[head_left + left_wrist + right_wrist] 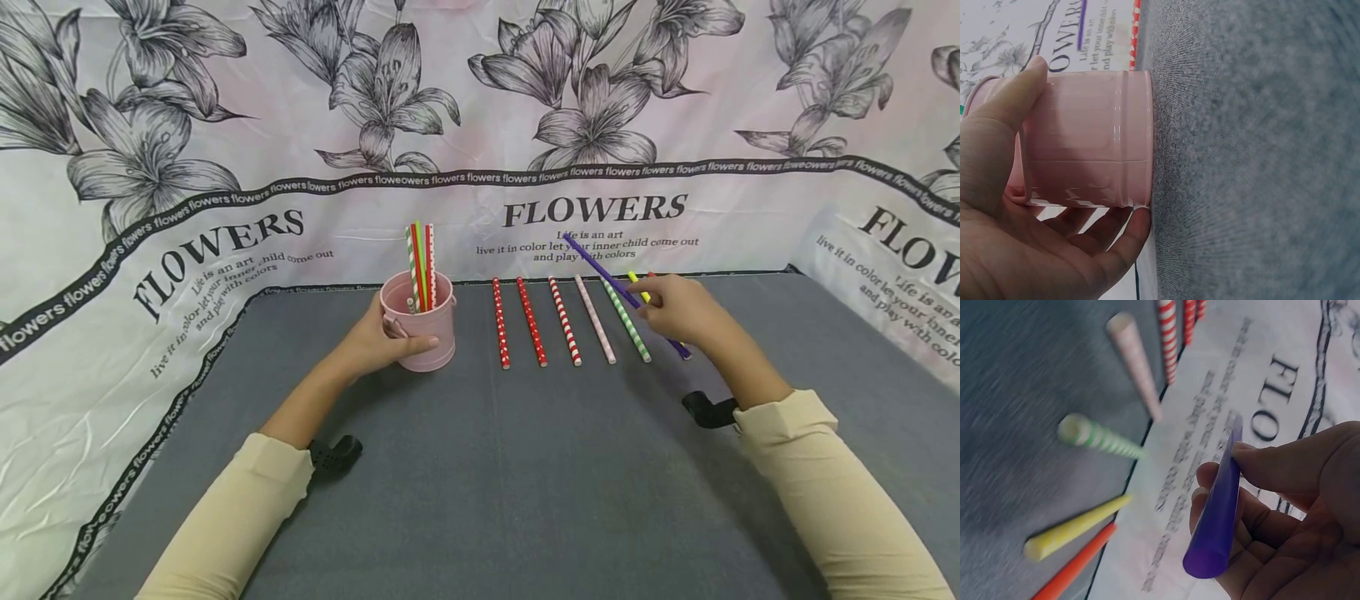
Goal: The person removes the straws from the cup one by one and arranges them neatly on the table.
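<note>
My left hand point(382, 337) grips a pink metal cup point(420, 321) standing on the grey mat; several coloured paper straws point(421, 265) stand in it. In the left wrist view the thumb and fingers wrap the cup point(1088, 153). My right hand point(678, 312) pinches a purple straw point(611, 282) lifted off the mat, tilted up to the left; the right wrist view shows it point(1217, 509) between thumb and fingertips. Red-dotted, red-striped, pale pink and green-striped straws point(626, 321) lie in a row on the mat, with a yellow straw point(1075, 528) and an orange straw point(1072, 570) beside them.
A grey mat point(487, 483) covers the table. A flower-printed white sheet point(225, 183) stands as backdrop behind and along both sides. Black wrist camera mounts point(337, 454) sit under each cream sleeve.
</note>
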`<act>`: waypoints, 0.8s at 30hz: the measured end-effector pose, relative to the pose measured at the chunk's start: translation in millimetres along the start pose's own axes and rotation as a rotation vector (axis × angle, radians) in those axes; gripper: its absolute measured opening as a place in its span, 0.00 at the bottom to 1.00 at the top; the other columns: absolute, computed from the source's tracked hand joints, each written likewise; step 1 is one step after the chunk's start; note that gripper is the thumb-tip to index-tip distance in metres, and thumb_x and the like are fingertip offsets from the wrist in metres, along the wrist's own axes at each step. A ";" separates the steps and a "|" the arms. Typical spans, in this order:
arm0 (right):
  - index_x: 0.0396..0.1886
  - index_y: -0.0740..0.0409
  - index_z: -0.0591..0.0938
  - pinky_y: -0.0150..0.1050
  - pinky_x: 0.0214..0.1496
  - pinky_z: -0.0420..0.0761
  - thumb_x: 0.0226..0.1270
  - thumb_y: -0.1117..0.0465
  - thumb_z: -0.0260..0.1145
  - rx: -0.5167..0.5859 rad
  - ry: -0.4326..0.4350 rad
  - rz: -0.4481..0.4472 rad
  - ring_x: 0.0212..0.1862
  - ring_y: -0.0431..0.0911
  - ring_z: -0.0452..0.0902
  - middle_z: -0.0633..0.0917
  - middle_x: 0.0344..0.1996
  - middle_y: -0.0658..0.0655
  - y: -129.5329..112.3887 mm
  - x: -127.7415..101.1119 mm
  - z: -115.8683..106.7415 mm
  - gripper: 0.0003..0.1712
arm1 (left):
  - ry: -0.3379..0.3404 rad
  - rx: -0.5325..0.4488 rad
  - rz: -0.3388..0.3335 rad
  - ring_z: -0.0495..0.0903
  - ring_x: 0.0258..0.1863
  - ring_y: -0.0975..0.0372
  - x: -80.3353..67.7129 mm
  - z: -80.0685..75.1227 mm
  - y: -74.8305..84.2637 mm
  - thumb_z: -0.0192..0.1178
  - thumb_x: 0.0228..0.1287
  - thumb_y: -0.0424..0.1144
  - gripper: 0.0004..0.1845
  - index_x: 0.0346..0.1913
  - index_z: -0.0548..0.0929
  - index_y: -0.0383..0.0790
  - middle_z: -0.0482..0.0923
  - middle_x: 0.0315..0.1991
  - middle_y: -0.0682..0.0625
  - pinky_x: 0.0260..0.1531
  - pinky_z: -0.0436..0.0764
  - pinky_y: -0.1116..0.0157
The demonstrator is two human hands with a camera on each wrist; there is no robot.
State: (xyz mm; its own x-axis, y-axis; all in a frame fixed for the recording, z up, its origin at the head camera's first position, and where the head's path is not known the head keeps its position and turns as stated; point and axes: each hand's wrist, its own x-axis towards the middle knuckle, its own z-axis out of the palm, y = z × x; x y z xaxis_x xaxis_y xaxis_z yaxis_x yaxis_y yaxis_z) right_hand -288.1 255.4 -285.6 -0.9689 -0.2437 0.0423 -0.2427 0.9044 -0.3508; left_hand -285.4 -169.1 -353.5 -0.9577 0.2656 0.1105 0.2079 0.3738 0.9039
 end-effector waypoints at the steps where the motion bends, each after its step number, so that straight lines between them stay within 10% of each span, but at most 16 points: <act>1: 0.64 0.68 0.76 0.42 0.26 0.62 0.69 0.68 0.59 -0.007 -0.003 0.015 0.19 0.44 0.58 0.65 0.14 0.50 3.9 -0.6 -0.4 0.24 | 0.002 -0.001 -0.001 0.66 0.65 0.51 0.1 -0.2 0.3 0.78 0.53 0.45 0.56 0.78 0.49 0.49 0.62 0.69 0.45 0.64 0.67 0.45; 24: 0.60 0.73 0.75 0.58 0.38 0.78 0.65 0.65 0.63 -0.024 -0.090 0.146 0.40 0.62 0.78 0.81 0.43 0.76 99.5 -21.8 -16.2 0.25 | 0.004 0.006 0.030 0.65 0.66 0.51 -0.3 -0.5 2.7 0.77 0.54 0.43 0.56 0.78 0.49 0.49 0.62 0.70 0.45 0.66 0.64 0.43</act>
State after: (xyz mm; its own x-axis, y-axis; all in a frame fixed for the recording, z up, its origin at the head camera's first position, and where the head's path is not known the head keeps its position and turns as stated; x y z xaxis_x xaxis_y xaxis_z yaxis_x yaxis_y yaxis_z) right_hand -292.0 356.5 -306.3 -0.9861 -0.1387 -0.0915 -0.1022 0.9404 -0.3243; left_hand -284.6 -168.6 -350.9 -0.9519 0.2732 0.1388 0.2374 0.3711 0.8977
